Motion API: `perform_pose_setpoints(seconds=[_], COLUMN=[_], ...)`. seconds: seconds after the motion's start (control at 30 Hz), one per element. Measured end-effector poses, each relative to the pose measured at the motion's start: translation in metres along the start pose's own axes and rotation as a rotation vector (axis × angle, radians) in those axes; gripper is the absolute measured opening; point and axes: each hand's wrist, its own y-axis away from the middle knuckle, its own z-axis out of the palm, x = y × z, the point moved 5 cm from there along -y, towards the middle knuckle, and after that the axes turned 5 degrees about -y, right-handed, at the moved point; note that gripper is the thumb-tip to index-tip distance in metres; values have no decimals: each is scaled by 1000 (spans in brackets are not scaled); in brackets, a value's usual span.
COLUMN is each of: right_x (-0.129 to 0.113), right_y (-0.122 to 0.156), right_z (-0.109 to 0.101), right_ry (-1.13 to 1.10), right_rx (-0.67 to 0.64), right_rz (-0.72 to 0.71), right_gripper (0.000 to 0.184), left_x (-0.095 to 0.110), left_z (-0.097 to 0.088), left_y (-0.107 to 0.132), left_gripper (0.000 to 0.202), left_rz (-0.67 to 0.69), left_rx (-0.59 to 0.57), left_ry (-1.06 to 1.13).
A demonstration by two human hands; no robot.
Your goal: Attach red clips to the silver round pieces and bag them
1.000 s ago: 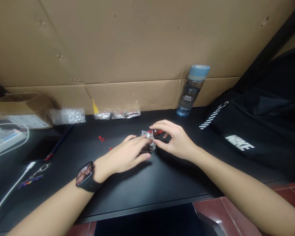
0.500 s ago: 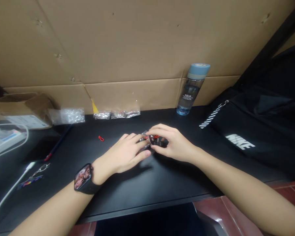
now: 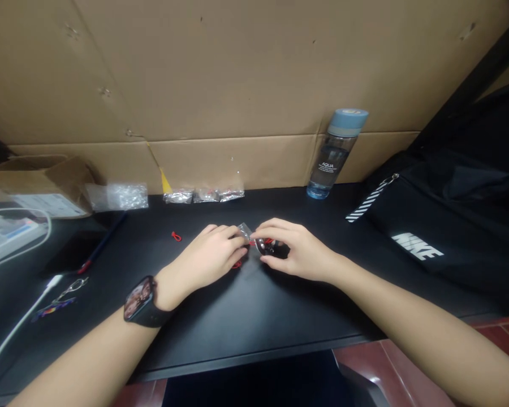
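Both my hands meet at the middle of the black desk (image 3: pixel 258 316). My left hand (image 3: pixel 207 260), with a smartwatch (image 3: pixel 139 299) on its wrist, pinches the edge of a small clear plastic bag (image 3: pixel 245 230). My right hand (image 3: pixel 294 251) is closed round a small dark and red piece (image 3: pixel 268 245) at the bag's mouth. A bit of red (image 3: pixel 237 264) shows under my left fingers. A loose small red piece (image 3: pixel 176 236) lies on the desk to the left of my hands.
Cardboard lines the wall behind. Several small filled bags (image 3: pixel 203 195) and a larger clear bag (image 3: pixel 119 196) lie at the desk's back edge. A water bottle (image 3: pixel 335 154) stands back right, a black sports bag (image 3: pixel 445 226) right, a cardboard box (image 3: pixel 38 181), white cable (image 3: pixel 21 322) and keyring (image 3: pixel 63 294) left.
My hands shifted slightly left and drew closer together. The crumpled bag, earlier open between them, is now mostly covered by my fingers.
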Motion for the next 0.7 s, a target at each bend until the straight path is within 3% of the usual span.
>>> perform_pose_setpoints(seconds=[0.3, 0.7], right_x=[-5, -3], right_y=[2, 3], right_z=[4, 8], right_ry=[-13, -16], right_rx=[-44, -83], right_rz=[-33, -18], right_gripper=[45, 46], left_x=[-2, -5], left_z=[0, 1], left_y=[-4, -5], left_gripper=[14, 11], left_rz=[-11, -52], left_rx=[16, 9], left_ry=[14, 13])
